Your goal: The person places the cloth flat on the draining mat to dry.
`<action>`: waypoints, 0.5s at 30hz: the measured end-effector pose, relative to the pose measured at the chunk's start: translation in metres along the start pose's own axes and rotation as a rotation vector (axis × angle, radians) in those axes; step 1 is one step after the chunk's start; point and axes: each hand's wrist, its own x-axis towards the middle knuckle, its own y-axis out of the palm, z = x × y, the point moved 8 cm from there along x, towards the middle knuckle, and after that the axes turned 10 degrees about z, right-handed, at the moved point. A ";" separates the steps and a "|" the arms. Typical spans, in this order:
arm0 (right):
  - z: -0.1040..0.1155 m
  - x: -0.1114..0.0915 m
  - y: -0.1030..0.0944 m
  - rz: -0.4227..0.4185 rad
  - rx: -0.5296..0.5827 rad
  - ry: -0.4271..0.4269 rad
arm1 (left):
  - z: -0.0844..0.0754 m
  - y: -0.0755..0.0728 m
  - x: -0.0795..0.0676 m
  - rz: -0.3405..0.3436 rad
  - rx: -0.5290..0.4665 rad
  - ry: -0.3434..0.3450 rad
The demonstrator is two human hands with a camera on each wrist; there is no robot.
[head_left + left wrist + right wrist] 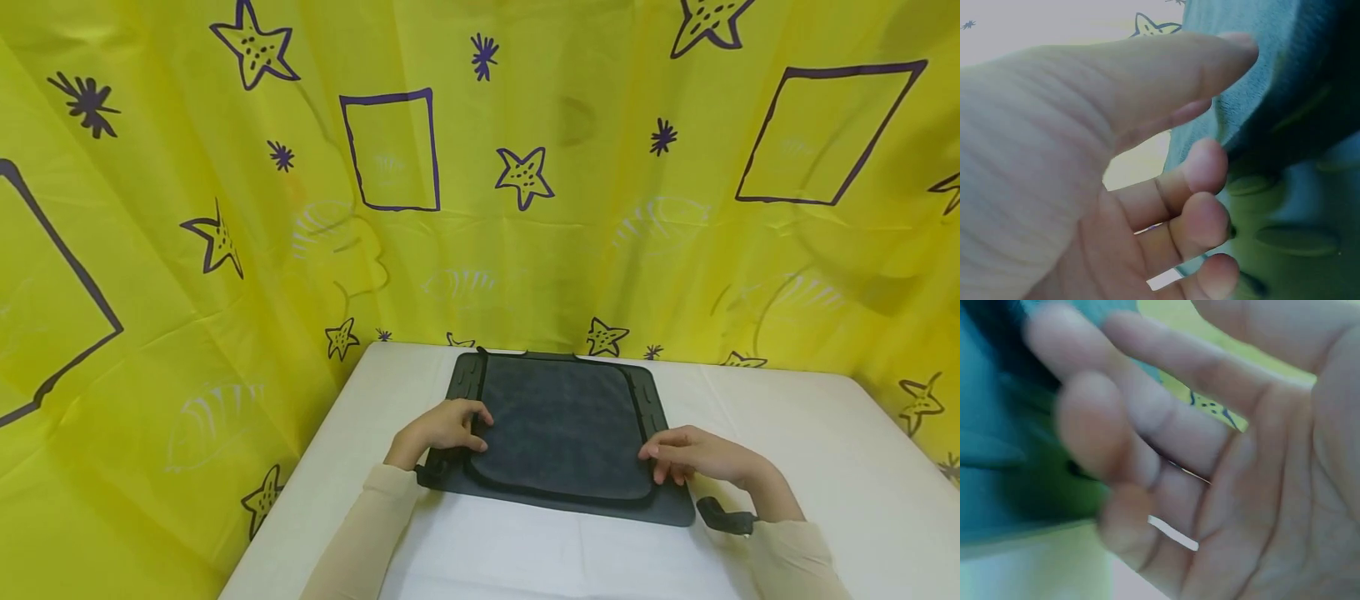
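A dark blue-grey panel (562,425) with a fabric-like surface and a raised black rim lies on a larger dark green-grey board (652,400) with slotted sides. My left hand (448,427) is over the left rim, thumb and fingers apart and loosely bent. In the left wrist view, this hand (1147,169) has nothing between thumb and fingers, beside the teal textured panel (1254,69). At the right rim is my right hand (693,454), its fingers loosely curled. The right wrist view shows the bare palm of that hand (1235,475); whether its fingertips touch the rim is hard to tell.
The board lies on a white-covered table (780,417), near its back edge. A yellow curtain (465,242) with drawn stars and frames hangs behind and to the left. Black wrist-worn pieces sit at both cuffs, the right one (723,517) close to the board's corner.
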 end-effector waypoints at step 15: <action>-0.008 0.013 -0.001 -0.114 -0.104 0.075 | 0.010 0.007 0.002 0.027 0.052 -0.073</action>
